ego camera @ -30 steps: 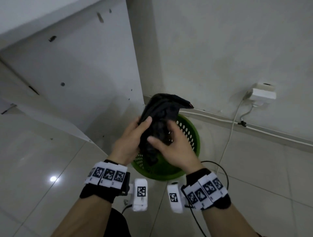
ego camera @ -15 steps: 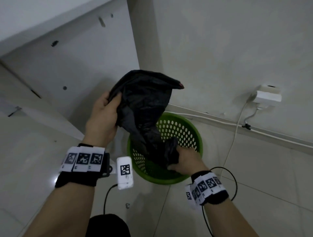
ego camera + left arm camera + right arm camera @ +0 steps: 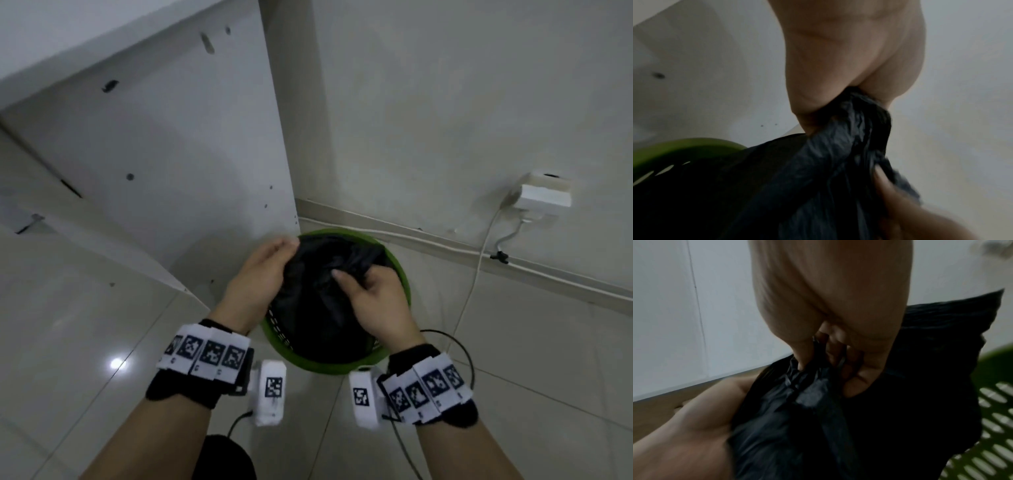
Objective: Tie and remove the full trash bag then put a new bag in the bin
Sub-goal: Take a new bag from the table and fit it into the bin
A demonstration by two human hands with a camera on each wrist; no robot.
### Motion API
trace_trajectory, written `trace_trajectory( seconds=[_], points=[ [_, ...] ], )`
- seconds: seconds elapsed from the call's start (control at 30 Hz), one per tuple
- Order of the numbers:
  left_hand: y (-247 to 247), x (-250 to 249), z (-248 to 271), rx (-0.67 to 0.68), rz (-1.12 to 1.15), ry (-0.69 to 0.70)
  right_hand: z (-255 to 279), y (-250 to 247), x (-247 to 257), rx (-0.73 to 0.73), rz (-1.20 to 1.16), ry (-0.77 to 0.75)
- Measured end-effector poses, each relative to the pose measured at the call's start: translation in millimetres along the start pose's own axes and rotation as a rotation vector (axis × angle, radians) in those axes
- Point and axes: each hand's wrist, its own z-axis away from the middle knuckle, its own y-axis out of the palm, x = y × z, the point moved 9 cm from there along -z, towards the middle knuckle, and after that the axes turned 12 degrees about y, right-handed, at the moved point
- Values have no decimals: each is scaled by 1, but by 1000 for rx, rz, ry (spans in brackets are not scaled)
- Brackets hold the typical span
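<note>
A green perforated bin (image 3: 404,274) stands on the floor in the corner by the wall. A black trash bag (image 3: 318,308) hangs down inside it and covers most of its opening. My left hand (image 3: 265,270) grips the bag's edge at the bin's far left rim; the left wrist view shows bunched black plastic (image 3: 849,129) held in its grip. My right hand (image 3: 371,293) pinches a fold of the bag near the middle right, thumb on top; in the right wrist view the fingers (image 3: 838,356) curl into the black plastic (image 3: 807,402). The bin's bottom is hidden.
A white cabinet panel (image 3: 171,154) rises on the left, close to the bin. A white power adapter (image 3: 543,193) sits on the wall at right, its cable (image 3: 479,267) running down to the floor. Pale floor tiles (image 3: 85,325) spread to the left and right.
Both hands have come down from chest height with the bag. The left hand moved right and down to the bin's rim; the bag now lies spread inside the bin.
</note>
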Motion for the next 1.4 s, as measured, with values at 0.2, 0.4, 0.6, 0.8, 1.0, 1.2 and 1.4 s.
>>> trace_trajectory(
  seconds=[0.2,0.4,0.6,0.8,1.0,1.2,1.4],
  points=[
    [-88,-26,-27,-225,-81,146,-12,-96,-18,-253,121,97],
    [-138,-31,-34,-302,-591,292,-1,-174,5,-487,238,-12],
    [-12,-49,7,-60,-913,657,10,-114,7,-197,91,-50],
    [54,41,8,161,-53,-93,47,-19,-24,301,261,-20],
    [61,50,7,165,24,-57,54,-22,-18,454,229,196],
    [83,32,31,425,-181,132,0,-21,-4,172,73,238],
    [-70,56,8,-50,-333,-27,-26,-113,-66,-183,-334,422]
  ],
)
